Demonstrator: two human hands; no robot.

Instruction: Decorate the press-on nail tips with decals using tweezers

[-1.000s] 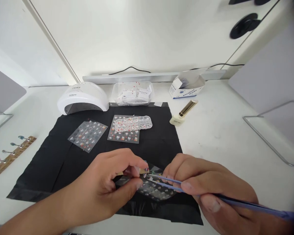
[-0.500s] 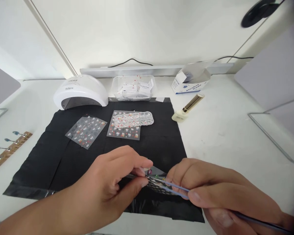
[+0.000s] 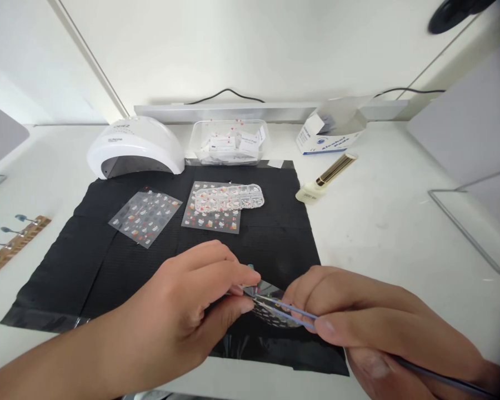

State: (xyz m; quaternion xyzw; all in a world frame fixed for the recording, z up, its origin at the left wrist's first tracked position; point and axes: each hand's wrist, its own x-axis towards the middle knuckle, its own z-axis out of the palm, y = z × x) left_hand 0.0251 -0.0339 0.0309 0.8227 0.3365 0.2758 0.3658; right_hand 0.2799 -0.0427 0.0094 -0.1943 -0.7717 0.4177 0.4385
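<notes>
Left hand (image 3: 179, 316) is pinching a small nail piece (image 3: 250, 289) at its fingertips; right hand (image 3: 370, 322) is gripping tweezers (image 3: 283, 312), tips touching it, over a sticker sheet (image 3: 270, 316).

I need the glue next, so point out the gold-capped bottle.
In the head view the gold-capped bottle lies on its side on the white table, just off the black mat's far right corner, in front of the white box.
</notes>
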